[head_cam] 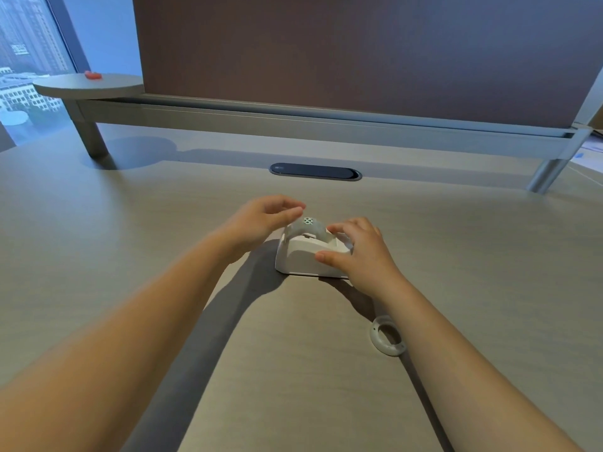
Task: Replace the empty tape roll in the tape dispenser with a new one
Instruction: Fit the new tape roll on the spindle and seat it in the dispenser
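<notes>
One tape dispenser lies crosswise, roll end left, right hand gripping.

Both forearms are bare to the lower edge, as are the left hand and right hand.

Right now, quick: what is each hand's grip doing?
Left hand: open, fingers loose by the tape roll; contact unclear.
Right hand: holds the white dispenser.
</notes>
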`<state>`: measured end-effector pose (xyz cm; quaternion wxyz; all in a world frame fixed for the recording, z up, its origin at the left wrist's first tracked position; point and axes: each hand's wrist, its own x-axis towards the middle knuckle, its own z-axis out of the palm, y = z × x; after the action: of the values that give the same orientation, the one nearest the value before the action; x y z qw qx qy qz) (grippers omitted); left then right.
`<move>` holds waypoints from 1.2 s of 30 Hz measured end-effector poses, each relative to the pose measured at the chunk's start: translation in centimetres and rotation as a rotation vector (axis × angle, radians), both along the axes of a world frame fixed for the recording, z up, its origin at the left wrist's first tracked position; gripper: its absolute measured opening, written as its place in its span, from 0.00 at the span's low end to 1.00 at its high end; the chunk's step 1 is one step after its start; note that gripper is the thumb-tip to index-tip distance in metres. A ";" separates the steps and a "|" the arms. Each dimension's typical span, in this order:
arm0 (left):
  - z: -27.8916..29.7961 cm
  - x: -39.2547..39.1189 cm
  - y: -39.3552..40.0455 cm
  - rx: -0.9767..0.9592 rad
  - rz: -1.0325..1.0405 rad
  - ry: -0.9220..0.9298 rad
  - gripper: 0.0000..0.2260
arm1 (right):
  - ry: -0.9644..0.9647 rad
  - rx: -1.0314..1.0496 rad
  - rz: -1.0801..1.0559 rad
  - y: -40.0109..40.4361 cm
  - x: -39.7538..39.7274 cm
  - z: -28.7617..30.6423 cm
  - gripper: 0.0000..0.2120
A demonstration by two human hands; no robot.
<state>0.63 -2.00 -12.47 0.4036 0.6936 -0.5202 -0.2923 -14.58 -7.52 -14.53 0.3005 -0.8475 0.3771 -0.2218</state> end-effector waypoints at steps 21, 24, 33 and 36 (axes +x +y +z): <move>-1.4 -0.9 -0.4 -0.060 0.046 0.222 0.13 | 0.029 0.026 -0.036 -0.6 0.2 1.1 0.22; -1.5 -1.0 -0.4 -0.084 0.065 0.238 0.13 | 0.002 -0.095 -0.068 -0.2 0.9 1.7 0.20; -1.6 -0.4 0.7 -0.134 0.140 0.283 0.13 | -0.179 0.026 -0.029 -0.3 1.5 1.7 0.11; -1.8 -0.4 1.1 -0.137 0.096 0.237 0.16 | -0.157 -0.031 -0.016 -0.3 1.4 1.6 0.10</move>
<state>0.26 -0.86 -14.24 0.5223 0.6490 -0.4538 -0.3164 -13.15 -7.84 -12.94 0.3143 -0.8289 0.3558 -0.2960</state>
